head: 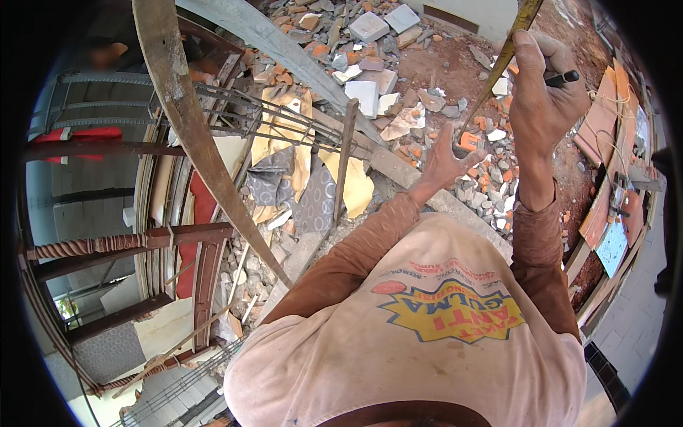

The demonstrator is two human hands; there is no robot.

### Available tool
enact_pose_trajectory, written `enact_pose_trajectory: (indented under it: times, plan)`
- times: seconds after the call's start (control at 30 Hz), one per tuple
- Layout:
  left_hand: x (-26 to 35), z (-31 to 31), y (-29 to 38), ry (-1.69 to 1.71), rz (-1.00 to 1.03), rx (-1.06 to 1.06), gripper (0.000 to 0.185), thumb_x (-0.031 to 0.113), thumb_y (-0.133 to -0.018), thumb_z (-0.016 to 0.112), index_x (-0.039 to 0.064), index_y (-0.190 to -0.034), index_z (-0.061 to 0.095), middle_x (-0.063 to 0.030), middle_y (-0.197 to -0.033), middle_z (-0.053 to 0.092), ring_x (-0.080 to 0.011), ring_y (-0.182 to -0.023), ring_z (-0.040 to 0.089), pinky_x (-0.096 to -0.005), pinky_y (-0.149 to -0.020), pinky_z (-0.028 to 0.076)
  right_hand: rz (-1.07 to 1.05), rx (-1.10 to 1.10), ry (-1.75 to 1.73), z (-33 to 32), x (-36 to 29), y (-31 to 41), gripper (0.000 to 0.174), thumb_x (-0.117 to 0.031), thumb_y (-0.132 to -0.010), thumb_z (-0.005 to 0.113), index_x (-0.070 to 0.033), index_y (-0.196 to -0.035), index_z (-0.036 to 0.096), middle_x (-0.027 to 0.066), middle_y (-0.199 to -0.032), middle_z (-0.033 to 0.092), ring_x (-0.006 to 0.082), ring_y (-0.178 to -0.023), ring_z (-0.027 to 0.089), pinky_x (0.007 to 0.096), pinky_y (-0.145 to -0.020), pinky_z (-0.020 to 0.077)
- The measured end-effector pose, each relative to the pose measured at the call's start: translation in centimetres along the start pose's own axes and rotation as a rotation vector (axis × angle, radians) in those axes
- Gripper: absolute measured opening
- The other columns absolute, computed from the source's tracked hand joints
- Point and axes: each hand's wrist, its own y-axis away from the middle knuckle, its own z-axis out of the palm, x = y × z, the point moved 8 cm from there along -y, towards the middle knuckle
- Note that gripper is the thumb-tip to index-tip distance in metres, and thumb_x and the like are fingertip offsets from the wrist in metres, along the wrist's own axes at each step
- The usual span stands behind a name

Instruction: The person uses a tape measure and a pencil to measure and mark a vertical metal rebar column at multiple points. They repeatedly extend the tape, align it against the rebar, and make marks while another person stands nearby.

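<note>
My right hand (549, 91), raised at the upper right, pinches the yellow blade of a tape measure (496, 66) between thumb and fingers. A black pen or marker (563, 79) is also tucked in its fingers. The blade slants down to the left towards an orange, case-like object (471, 142) beside my left hand. My left hand (448, 160) reaches forward with thumb and fingers spread, close to the lower end of the blade; whether it touches the blade or the orange object I cannot tell. Broken brick and concrete rubble (483, 187) lies below both hands.
A long wooden board (195, 128) and a grey beam (283, 50) cross the left and top. A steel rebar cage (261, 115) runs beside patterned sheeting (315, 197). Carved wooden frames (208, 283) stand left. Boards and tile-like panels (597, 123) lie right.
</note>
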Motion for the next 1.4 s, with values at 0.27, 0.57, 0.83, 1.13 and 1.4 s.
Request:
enact_pose_trajectory:
  times: [0.27,0.57,0.83,1.13,1.4]
  plan:
    - [-1.6,-2.4,0.2,0.098,0.037,0.129,0.059,0.045,-0.083,0.078,-0.004,-0.108,0.055,-0.0207,-0.094,0.061,-0.0353,-0.089,0.061,-0.0475,-0.081,0.048,-0.173,-0.09,-0.061,2.1,-0.4,-0.4,0.014,-0.01,-0.097,0.066,0.002,-0.1,0.072,0.0044,-0.083,0.073,0.0027,-0.068,0.056,0.0186,-0.061,0.0438]
    - [-6.3,-4.7,2.8,-0.054,-0.084,0.028,0.05,0.036,-0.089,0.069,-0.002,-0.119,0.055,-0.0215,-0.108,0.062,-0.0362,-0.1,0.06,-0.0469,-0.088,0.047,-0.015,-0.001,-0.144,0.7,1.0,-1.6,0.014,-0.01,-0.098,0.062,0.002,-0.098,0.07,0.0098,-0.081,0.074,-0.0003,-0.051,0.044,0.0182,-0.045,0.033]
    - [-3.1,-12.8,7.2,-0.365,-0.126,-0.033,0.04,0.041,-0.091,0.067,0.006,-0.109,0.059,-0.0176,-0.081,0.067,-0.0412,-0.077,0.067,-0.0486,-0.067,0.051,0.411,0.305,-0.375,-4.5,12.3,-2.9,0.012,-0.008,-0.091,0.059,0.0,-0.085,0.064,0.0111,-0.075,0.069,0.0056,-0.046,0.043,0.0236,-0.041,0.0309]
    - [12.0,-23.2,7.3,-1.18,-0.041,-0.196,0.026,0.033,-0.098,0.058,0.011,-0.111,0.062,-0.0136,-0.088,0.064,-0.0365,-0.078,0.065,-0.0455,-0.063,0.049,1.192,0.441,-0.678,0.8,31.7,14.4,0.013,-0.02,-0.1,0.053,-0.008,-0.103,0.052,0.0131,-0.093,0.07,0.0086,-0.051,0.042,0.0246,-0.043,0.0302]
    - [24.8,-32.6,3.7,-1.534,-0.19,-0.41,0.024,0.028,-0.097,0.059,0.005,-0.089,0.059,-0.0112,-0.079,0.06,-0.0362,-0.069,0.061,-0.0463,-0.062,0.045,1.681,0.55,-0.748,12.3,33.9,30.1,0.015,-0.023,-0.099,0.055,-0.012,-0.108,0.053,0.0058,-0.092,0.071,0.0118,-0.06,0.054,0.0241,-0.046,0.0336]
